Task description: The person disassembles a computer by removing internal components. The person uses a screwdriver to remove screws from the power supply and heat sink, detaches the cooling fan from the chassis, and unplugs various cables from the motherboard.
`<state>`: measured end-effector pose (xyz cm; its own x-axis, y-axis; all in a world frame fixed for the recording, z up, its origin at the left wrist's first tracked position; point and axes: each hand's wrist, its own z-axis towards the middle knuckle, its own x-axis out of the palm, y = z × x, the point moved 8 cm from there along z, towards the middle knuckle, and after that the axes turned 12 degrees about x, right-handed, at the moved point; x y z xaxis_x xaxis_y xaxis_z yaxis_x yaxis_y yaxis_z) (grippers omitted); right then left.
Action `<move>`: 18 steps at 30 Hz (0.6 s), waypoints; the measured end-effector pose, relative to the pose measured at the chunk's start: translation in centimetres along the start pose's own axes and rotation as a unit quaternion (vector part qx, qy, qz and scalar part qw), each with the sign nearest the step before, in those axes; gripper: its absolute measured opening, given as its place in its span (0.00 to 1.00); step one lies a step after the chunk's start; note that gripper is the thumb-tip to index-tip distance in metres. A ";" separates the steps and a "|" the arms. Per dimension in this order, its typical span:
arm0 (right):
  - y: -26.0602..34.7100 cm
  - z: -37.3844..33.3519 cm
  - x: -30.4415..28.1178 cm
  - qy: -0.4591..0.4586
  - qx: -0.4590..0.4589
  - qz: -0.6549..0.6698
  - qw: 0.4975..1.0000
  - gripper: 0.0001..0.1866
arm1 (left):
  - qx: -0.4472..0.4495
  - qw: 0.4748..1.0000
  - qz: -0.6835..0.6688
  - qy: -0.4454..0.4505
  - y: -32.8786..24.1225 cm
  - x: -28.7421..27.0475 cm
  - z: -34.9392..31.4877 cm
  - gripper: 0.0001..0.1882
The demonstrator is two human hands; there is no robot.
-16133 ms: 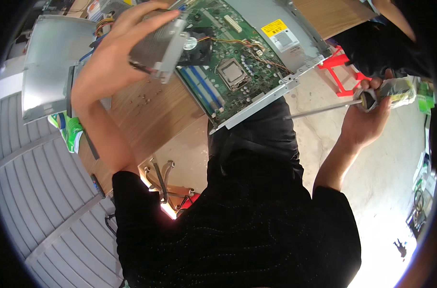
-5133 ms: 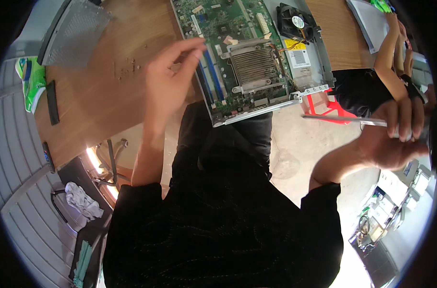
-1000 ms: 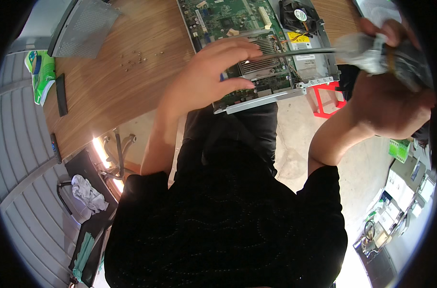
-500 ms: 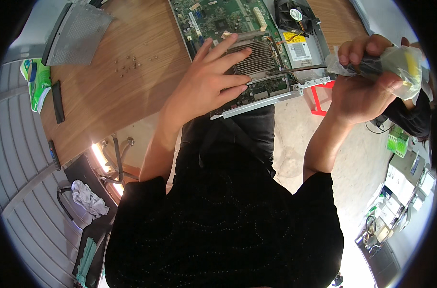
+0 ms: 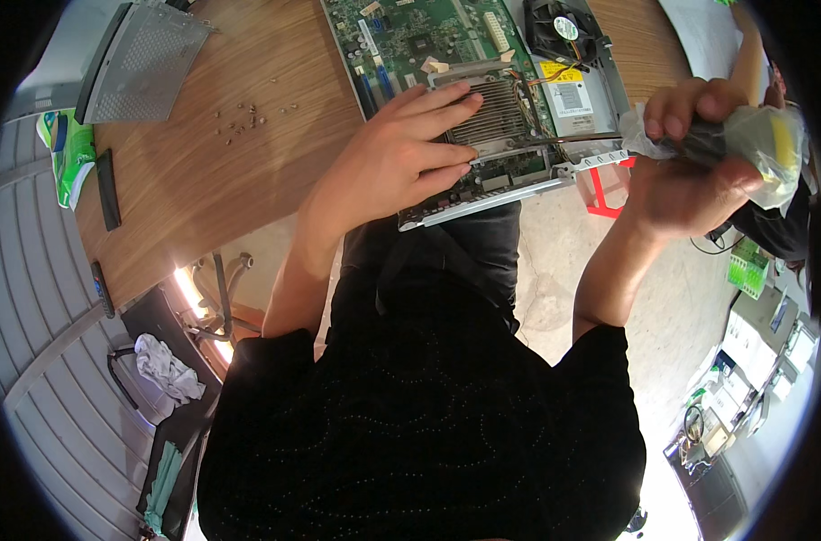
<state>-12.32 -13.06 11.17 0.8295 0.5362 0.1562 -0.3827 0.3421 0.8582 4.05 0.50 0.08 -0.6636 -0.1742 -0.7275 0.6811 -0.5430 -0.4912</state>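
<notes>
A computer chassis with a green motherboard sits at the table's front edge and sticks out over it. My left hand lies across the finned metal heatsink, fingers stretched and a little apart. In my right hand is a screwdriver whose thick handle is wrapped in clear plastic, with some yellow showing through. Its long shaft points left, low over the board, and the tip is at the heatsink's near edge by my left fingertips. Whether it sits in a screw I cannot make out. The right hand is slightly blurred.
Several small screws lie on the wooden table left of the chassis. Beyond them are a perforated metal panel, a green packet and a black strip. A black fan is in the chassis. Another person's arm shows far right.
The chassis has shifted slightly to the right. My right hand and the screwdriver have moved a little right and down. My left fingers lie closer together on the heatsink.
</notes>
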 end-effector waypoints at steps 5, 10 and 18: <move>0.1 0.4 -0.4 0.127 -0.082 0.161 0.975 0.44 | 0.004 1.000 -0.005 -0.007 0.1 0.1 0.1 0.10; -0.3 0.2 0.1 0.037 -0.001 -0.036 0.999 0.42 | 0.000 1.000 -0.006 -0.008 0.1 0.1 0.0 0.11; -0.5 0.6 -0.3 0.064 -0.024 -0.026 0.997 0.41 | 0.001 1.000 -0.003 -0.010 0.0 0.0 0.1 0.13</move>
<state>-12.09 -13.85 11.00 0.7912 0.6099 0.0447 -0.3610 0.4069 0.8391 3.99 0.43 0.10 -0.6745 -0.1876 -0.7140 0.6759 -0.5460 -0.4951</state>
